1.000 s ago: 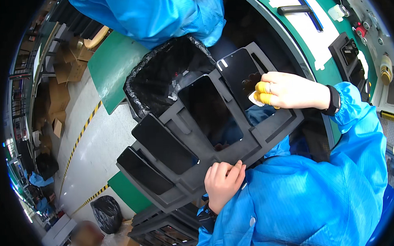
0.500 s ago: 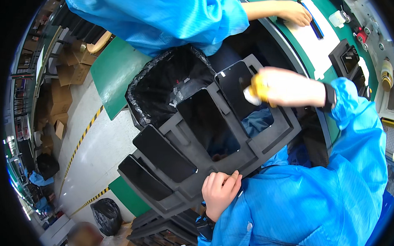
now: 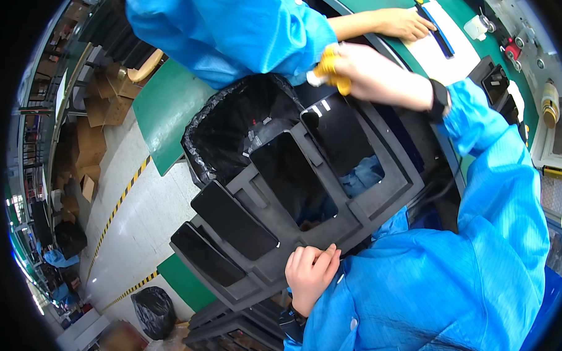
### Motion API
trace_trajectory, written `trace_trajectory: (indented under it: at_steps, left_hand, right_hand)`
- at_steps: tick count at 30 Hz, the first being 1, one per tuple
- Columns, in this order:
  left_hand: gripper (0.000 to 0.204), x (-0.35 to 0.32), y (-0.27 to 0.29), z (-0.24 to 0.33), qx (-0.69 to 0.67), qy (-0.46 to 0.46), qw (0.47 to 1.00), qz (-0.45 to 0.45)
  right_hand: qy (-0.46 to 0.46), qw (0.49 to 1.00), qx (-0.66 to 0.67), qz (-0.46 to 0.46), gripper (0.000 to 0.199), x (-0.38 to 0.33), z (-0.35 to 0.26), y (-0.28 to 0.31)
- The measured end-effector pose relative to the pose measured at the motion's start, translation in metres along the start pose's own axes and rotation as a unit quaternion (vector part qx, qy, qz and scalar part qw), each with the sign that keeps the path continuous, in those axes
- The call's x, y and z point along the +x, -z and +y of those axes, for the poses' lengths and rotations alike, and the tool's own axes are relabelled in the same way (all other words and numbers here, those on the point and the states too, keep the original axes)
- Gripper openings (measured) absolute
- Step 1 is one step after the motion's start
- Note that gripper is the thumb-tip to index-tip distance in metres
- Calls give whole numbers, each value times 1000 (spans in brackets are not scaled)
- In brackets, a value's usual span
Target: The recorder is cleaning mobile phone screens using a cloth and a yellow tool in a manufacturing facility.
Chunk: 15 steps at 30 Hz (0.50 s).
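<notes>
My left hand [image 3: 309, 276] grips the near edge of a black foam tray [image 3: 384, 193], which tilts over my lap. Dark glass panels lie in its slots: two at the left [image 3: 233, 219] and two further up [image 3: 291, 175]. My right hand [image 3: 367, 73], with yellow finger covers, is raised above the tray's far end. It pinches a small white scrap [image 3: 313, 79] near the rim of a bin lined with a black bag [image 3: 230, 124].
A co-worker in a blue coat leans in at the top, one hand [image 3: 405, 22] on a dark strip on a white sheet on the green bench [image 3: 167, 111]. More black trays [image 3: 237, 335] are stacked below. Cardboard boxes [image 3: 100, 129] stand at the left.
My right hand has lifted off the tray's upper right panel and moved up towards the bin with the white scrap. The co-worker's hand has come into view on the bench.
</notes>
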<state>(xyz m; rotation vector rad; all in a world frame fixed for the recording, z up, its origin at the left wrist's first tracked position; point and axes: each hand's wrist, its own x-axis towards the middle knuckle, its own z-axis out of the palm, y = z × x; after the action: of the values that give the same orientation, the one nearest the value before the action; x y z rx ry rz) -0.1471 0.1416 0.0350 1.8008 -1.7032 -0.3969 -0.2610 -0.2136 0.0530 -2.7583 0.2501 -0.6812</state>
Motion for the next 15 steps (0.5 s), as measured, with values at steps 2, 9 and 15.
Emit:
trace_trajectory:
  at_steps: [2, 9, 15]
  left_hand:
    - [14, -2, 1, 1, 6, 13, 1000, 8]
    - [13, -5, 5, -1, -22, 12, 999, 37]
    - [20, -42, 32, -12, 55, 59, 993, 84]
  right_hand:
    - [47, 998, 37, -35, 22, -4, -31, 0]
    - [-110, 992, -42, 45, 19, -14, 4, 13]
    - [76, 978, 110, -158, 30, 35, -138, -20]
